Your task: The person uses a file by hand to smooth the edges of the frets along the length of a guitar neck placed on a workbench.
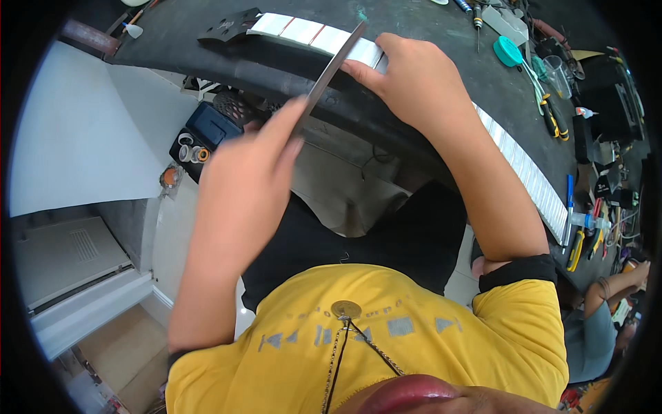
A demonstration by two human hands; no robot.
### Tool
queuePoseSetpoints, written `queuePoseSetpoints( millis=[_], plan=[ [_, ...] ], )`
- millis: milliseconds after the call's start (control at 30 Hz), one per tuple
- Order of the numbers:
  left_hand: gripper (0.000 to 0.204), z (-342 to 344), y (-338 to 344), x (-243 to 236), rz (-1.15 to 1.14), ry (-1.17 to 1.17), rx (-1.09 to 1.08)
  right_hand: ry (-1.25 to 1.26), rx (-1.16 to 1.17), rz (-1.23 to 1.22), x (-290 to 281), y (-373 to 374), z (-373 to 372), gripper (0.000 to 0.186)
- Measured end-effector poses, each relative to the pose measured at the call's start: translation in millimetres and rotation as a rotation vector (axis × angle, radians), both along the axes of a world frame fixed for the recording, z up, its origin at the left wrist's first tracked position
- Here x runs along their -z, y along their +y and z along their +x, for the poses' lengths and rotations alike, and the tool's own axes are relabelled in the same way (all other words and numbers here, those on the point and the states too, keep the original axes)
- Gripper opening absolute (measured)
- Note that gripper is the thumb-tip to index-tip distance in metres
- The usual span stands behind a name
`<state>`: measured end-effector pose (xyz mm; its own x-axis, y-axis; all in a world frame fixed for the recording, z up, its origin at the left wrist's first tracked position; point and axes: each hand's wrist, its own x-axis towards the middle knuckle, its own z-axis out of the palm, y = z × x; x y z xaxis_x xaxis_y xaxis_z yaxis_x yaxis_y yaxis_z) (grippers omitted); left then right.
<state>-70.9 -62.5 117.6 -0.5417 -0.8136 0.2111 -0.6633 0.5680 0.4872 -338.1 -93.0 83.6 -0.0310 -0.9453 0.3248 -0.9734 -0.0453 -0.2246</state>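
My left hand (245, 183), slightly blurred, is wrapped round one end of a long, narrow metal file (336, 63). The file's tip lies across a guitar neck (298, 31) whose fretboard is masked with white tape between copper-coloured frets. A black headstock (227, 26) with several holes forms the neck's left end. My right hand (417, 76) grips the neck just right of the file, thumb on the near edge and fingers over the far side. Beyond my right forearm the taped fretboard (524, 162) continues along the bench's near edge. My palm and forearm hide part of it.
On the dark bench (414, 17) are a screwdriver (478, 27), a teal round case (508, 51), yellow-black pliers (552, 119) and a blue pen (569, 193). Another person's arm (603, 331) shows at the right. Below the bench sits a dark box (210, 124) beside several tape rolls (186, 153).
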Motion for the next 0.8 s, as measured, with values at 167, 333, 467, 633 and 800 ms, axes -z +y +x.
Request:
queuePoseSetpoints(
  millis=[167,333,467,633,800],
  plan=[
    [0.049,38.6,36.3,-4.4,0.066,-0.052,-0.066,0.019,-0.016,-0.038,4.4,1.1,6.6,0.061],
    [0.038,-34.8,-48.7,-1.3,-0.122,-0.024,0.047,0.011,-0.044,-0.083,2.0,-5.1,8.9,0.061],
    [0.043,-35.6,-32.6,1.2,-0.082,-0.048,-0.009,-0.006,-0.016,-0.026,-1.8,-1.5,1.0,0.061],
    [0.046,36.9,35.2,11.1,0.031,-0.013,-0.055,-0.001,0.019,-0.038,5.7,-0.9,5.1,0.062],
    [0.046,-18.6,-20.5,-3.5,-0.080,-0.123,-0.025,0.004,-0.021,-0.056,2.1,-4.0,5.7,0.061]
  ],
)
